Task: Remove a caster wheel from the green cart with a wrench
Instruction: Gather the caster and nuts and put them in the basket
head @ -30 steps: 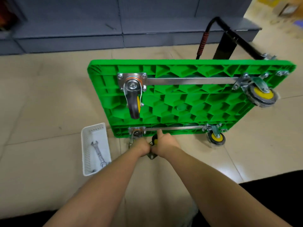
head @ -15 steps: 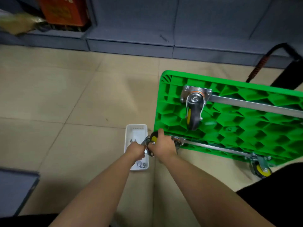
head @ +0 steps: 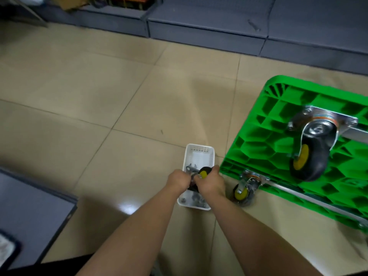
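Note:
The green cart (head: 278,148) lies on its side at the right, its ribbed underside facing me. A large caster (head: 312,150) is bolted to its upper corner and a smaller caster (head: 244,190) sits at the lower corner near the floor. Both my hands hold a loose caster wheel (head: 202,174), black with a yellow hub, over the white basket (head: 199,154). My left hand (head: 178,180) grips its metal plate side. My right hand (head: 211,182) wraps round the wheel. The wrench is hidden under my hands.
Small metal parts lie in the basket's near end (head: 196,199). Grey shelving bases (head: 199,34) run along the far side of the beige tiled floor. A grey panel (head: 29,198) lies at the lower left.
My view has swung left, so the cart has shifted to the right. Both hands have carried the loose caster wheel from the cart's lower corner to above the white basket.

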